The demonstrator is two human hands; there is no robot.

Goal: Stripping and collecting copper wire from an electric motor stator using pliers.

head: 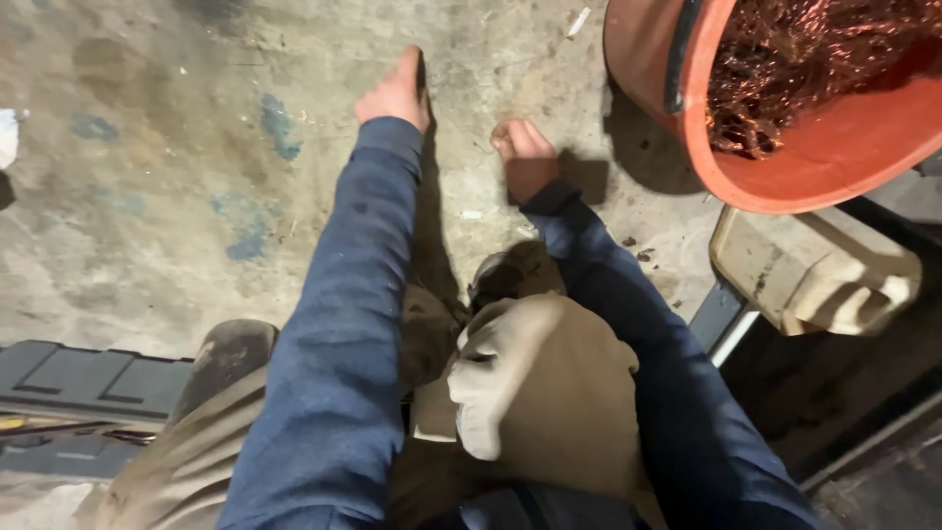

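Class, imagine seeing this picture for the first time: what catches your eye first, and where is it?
The orange bucket at top right, filled with tangled copper wire. Next, two blue-sleeved arms reaching to the stained concrete floor: the left hand flat, the right hand curled, both empty.

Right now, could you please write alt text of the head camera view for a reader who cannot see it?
A person's left hand and right hand, in blue sleeves, reach down to a stained concrete floor. An orange bucket of tangled copper wire stands at upper right.
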